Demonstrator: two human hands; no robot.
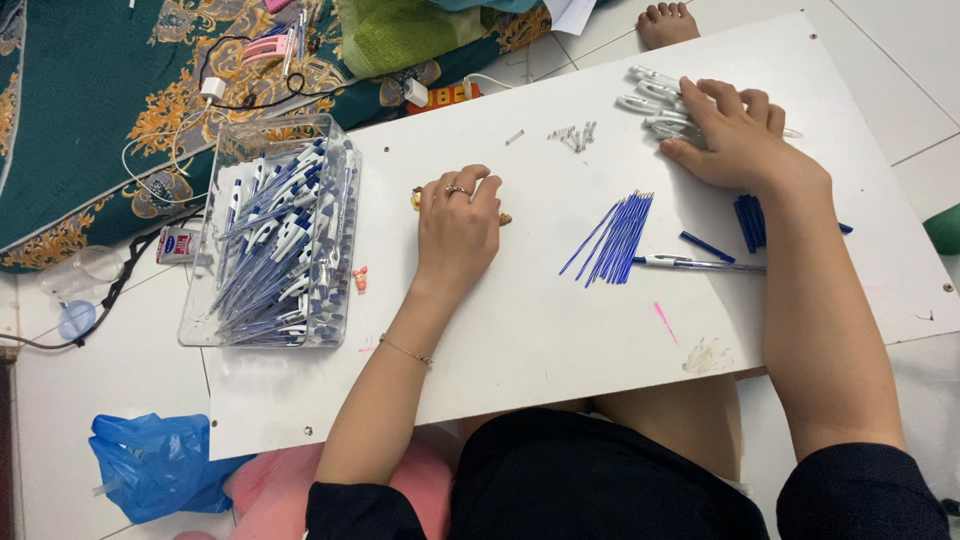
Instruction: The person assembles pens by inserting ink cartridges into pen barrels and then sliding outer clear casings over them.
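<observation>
Clutter around the white board

A blue plastic bag (150,465) lies crumpled on the tiled floor (100,380) at lower left, beside something pink (275,495) (what it is cannot be told). A teal patterned cloth (90,110) spreads across the upper left, with a white cable (150,150) on it and a green cloth (400,30) further right.

At eleven o'clock a teal cloth (90,90) with golden flowers is seen; blue refills (617,238) are laid on the white board (560,340).
</observation>
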